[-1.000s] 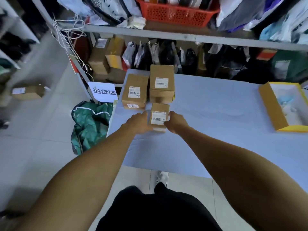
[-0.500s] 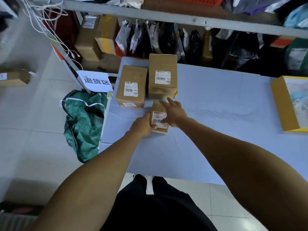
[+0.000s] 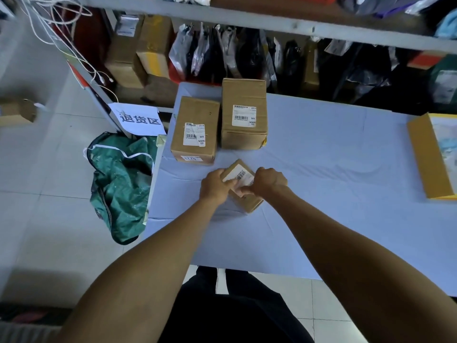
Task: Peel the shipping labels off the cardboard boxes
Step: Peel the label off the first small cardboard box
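A small cardboard box [image 3: 248,201] lies turned at an angle on the blue table [image 3: 321,194], its white shipping label [image 3: 238,175] facing up. My left hand [image 3: 214,185] grips the box's left side with the thumb on the label's edge. My right hand [image 3: 267,180] is curled over the label's right side, fingertips down at its lower edge. Behind stand two larger boxes: a medium box [image 3: 195,115] with a label [image 3: 194,134], and a taller box [image 3: 243,95] with a label [image 3: 244,116].
A yellow open box [image 3: 420,154] sits at the table's right edge. A green bag [image 3: 118,184] lies on the floor left of the table, beside a white paper sign [image 3: 139,118]. Shelving packed with parcels and bags [image 3: 222,53] runs behind the table.
The small box has been turned at an angle and pulled nearer. My right hand has come off its top and curled at the label's right edge; my left hand kept its hold.
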Available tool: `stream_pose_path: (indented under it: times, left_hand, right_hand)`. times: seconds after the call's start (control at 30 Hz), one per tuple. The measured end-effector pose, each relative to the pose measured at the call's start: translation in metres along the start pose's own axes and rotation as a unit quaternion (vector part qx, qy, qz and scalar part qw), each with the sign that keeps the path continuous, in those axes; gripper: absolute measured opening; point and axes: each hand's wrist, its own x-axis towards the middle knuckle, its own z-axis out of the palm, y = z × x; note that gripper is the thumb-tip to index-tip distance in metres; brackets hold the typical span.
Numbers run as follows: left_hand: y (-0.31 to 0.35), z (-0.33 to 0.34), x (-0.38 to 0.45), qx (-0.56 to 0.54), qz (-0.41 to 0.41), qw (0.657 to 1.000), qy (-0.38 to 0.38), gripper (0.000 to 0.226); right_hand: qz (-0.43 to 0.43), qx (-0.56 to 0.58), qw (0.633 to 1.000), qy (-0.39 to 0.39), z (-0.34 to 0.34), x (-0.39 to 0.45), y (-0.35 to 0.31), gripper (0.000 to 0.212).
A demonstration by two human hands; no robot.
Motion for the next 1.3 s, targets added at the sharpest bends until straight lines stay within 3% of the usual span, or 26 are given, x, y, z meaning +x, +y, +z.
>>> stream_pose_path:
  times: [0.1, 0.27, 0.33, 0.43, 0.57, 0.67, 0.73, 0.83, 0.9, 0.97, 1.07, 1.13, 1.3]
  left_hand:
    - [-0.004, 0.008, -0.003, -0.113, -0.029, 0.992, 0.050, 0.039]
    - [-0.014, 0.008, -0.004, -0.262, -0.032, 0.964, -0.041, 0.044]
    - [-0.013, 0.002, -0.003, -0.281, -0.025, 0.957, -0.073, 0.054]
    - [-0.015, -0.003, -0.003, -0.291, -0.012, 0.951, -0.101, 0.060]
    - [-0.022, -0.004, -0.001, -0.309, -0.008, 0.944, -0.111, 0.060]
    - [-0.020, -0.007, 0.004, -0.247, 0.018, 0.962, -0.118, 0.065]
    - [-0.015, -0.014, 0.009, -0.092, 0.114, 0.980, -0.132, 0.070]
    - [-0.006, -0.027, 0.021, 0.130, 0.268, 0.939, -0.172, 0.078]
    - [-0.002, -0.031, 0.030, 0.197, 0.302, 0.907, -0.216, 0.083]
    - [0.002, -0.033, 0.036, 0.234, 0.284, 0.902, -0.227, 0.088]
    - [0.012, -0.029, 0.031, 0.245, 0.246, 0.921, -0.178, 0.092]
    - [0.013, -0.019, 0.019, 0.228, 0.217, 0.942, -0.116, 0.089]
    - [0.010, 0.014, -0.021, 0.078, 0.019, 0.993, 0.090, 0.061]
  right_hand:
    - [0.002, 0.055, 0.998, -0.009, 0.010, 0.000, 0.007, 0.063]
    - [-0.002, 0.156, 0.987, 0.025, 0.035, -0.002, 0.015, 0.057]
    - [-0.031, 0.235, 0.970, 0.060, 0.038, -0.001, 0.014, 0.055]
    - [-0.098, 0.334, 0.930, 0.118, 0.049, -0.006, 0.013, 0.073]
    - [-0.104, 0.412, 0.893, 0.145, 0.068, -0.007, 0.019, 0.070]
    - [-0.115, 0.382, 0.906, 0.139, 0.062, -0.001, 0.019, 0.070]
    - [-0.147, 0.326, 0.928, 0.101, 0.052, 0.005, 0.023, 0.072]
    - [-0.191, 0.299, 0.935, 0.023, 0.038, 0.014, 0.026, 0.074]
    - [-0.180, 0.335, 0.925, 0.013, 0.038, 0.016, 0.025, 0.075]
    - [-0.127, 0.352, 0.927, 0.036, 0.040, 0.017, 0.022, 0.070]
    - [-0.030, 0.307, 0.949, 0.061, 0.041, 0.014, 0.023, 0.040]
    - [0.011, 0.294, 0.951, 0.091, 0.042, 0.011, 0.025, 0.034]
    - [-0.035, 0.298, 0.939, 0.166, 0.056, 0.006, 0.031, 0.069]
